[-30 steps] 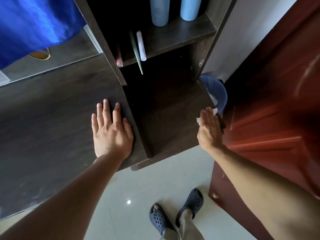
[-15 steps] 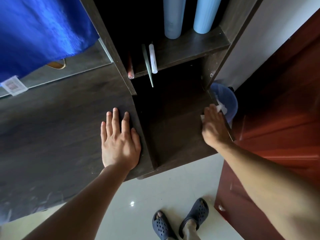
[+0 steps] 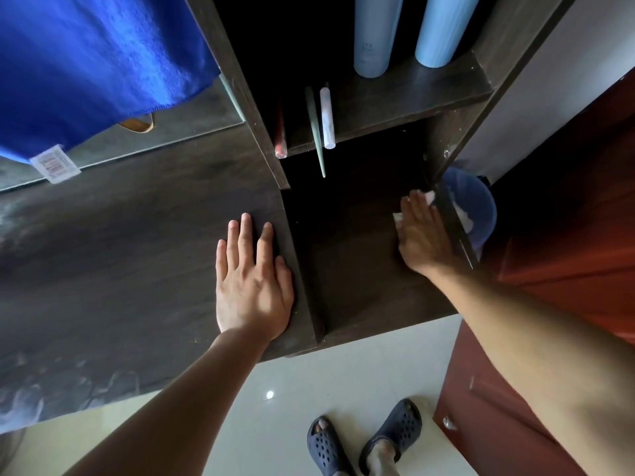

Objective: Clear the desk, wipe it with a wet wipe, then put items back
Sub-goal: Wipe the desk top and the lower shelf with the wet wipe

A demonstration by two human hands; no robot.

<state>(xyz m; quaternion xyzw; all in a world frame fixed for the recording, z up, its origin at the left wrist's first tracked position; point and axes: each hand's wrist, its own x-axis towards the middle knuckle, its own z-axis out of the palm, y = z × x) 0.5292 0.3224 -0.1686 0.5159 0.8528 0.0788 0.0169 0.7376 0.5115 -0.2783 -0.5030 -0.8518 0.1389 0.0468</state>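
The dark wooden desk (image 3: 120, 242) fills the left and middle of the head view. My left hand (image 3: 252, 280) lies flat on it with straight fingers, beside the edge of a lower recessed section (image 3: 354, 262). My right hand (image 3: 421, 233) presses a white wet wipe (image 3: 398, 217) flat against the recessed surface at its right side wall; most of the wipe is hidden under the palm.
A shelf above holds two pale blue cylinders (image 3: 374, 32), a white stick (image 3: 327, 118), a green stick (image 3: 315, 128) and a red one (image 3: 280, 132). A blue bin (image 3: 476, 207) with white tissue stands right of the desk, by a red-brown door (image 3: 567, 252). Blue cloth (image 3: 86, 63) hangs top left.
My right hand has slid the wipe farther back along the right side of the recessed surface. My left hand stays flat on the desk.
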